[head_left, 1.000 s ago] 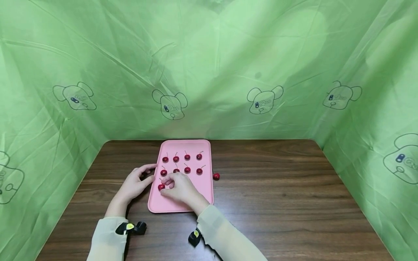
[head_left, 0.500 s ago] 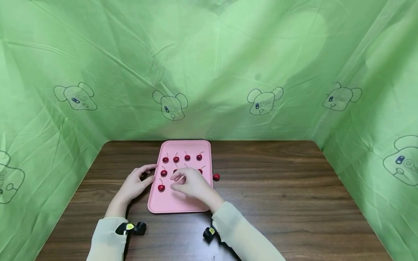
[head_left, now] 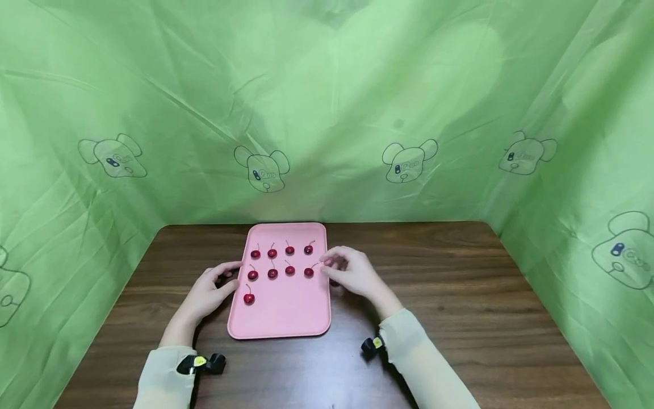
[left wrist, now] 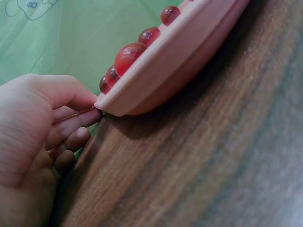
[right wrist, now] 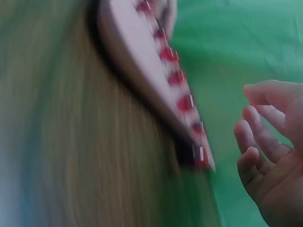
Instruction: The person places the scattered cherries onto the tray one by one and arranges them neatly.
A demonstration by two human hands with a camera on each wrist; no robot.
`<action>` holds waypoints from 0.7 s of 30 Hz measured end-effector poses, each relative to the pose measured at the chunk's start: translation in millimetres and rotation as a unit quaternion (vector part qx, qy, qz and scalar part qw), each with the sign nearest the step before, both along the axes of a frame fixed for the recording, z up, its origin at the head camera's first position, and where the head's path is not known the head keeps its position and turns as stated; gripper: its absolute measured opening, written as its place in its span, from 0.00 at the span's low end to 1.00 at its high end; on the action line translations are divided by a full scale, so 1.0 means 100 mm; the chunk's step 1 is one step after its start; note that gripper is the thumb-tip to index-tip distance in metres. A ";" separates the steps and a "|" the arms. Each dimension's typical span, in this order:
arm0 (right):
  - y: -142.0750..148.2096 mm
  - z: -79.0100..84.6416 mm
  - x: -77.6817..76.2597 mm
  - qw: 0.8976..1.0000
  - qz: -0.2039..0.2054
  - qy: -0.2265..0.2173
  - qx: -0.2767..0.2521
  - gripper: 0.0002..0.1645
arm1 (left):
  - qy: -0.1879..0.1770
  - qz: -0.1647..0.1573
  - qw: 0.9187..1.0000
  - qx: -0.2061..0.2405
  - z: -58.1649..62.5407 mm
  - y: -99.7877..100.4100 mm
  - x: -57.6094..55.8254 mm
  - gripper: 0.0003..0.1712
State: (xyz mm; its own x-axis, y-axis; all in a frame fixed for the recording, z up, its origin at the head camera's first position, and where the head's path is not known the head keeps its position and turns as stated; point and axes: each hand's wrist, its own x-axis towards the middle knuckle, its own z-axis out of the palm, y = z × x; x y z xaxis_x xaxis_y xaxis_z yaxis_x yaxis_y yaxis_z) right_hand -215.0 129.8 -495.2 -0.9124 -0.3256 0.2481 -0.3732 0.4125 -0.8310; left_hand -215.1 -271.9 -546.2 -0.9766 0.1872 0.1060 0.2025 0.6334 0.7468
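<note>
A pink tray [head_left: 286,318] carries two rows of red cherries with stems, and a single cherry [head_left: 248,299] lies below them at the left. My left hand [head_left: 208,293] rests at the tray's left side; the left wrist view shows its fingertips [left wrist: 93,103] touching the rim. Over the right rim hovers my right hand [head_left: 352,271], fingers loosely bent. Beneath it on the table a loose cherry [head_left: 334,282] is mostly hidden. Nothing sits between the right fingers [right wrist: 265,90] in the right wrist view, where the tray's side [right wrist: 137,61] appears blurred.
The wooden table [head_left: 460,318] extends right of the tray. Green cloth [head_left: 337,113] printed with bear heads hangs behind it and along both sides. Each sleeved wrist wears a black camera [head_left: 371,347].
My right hand has left the lone lower-left cherry and crossed rightward over the tray to the loose cherry by its right edge. My left hand stays at the rim.
</note>
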 end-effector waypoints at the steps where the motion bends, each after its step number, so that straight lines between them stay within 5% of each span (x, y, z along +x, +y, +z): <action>1: 0.09 -0.03 -0.02 1.000 -0.013 -0.004 -0.007 0.12 | -0.002 0.002 1.000 -0.003 -0.01 -0.01 0.00 0.26; 10: 0.48 -0.17 -0.02 0.994 -0.055 -0.067 -0.059 0.16 | -0.004 0.002 1.000 -0.003 -0.02 0.01 0.00 0.27; 21: 0.53 -0.38 -0.02 0.993 -0.034 -0.090 -0.064 0.20 | 0.009 -0.001 1.000 -0.005 -0.02 0.00 0.01 0.26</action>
State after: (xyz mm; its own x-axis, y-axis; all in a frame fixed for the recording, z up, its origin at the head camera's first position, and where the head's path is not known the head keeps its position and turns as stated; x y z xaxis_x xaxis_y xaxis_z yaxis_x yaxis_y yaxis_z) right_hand -217.0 183.1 -533.0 -0.9646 -0.2375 0.1150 -0.1890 0.3179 -0.9291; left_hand -214.0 -272.0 -548.5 -0.9741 0.1909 0.1213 0.2173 0.6410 0.7361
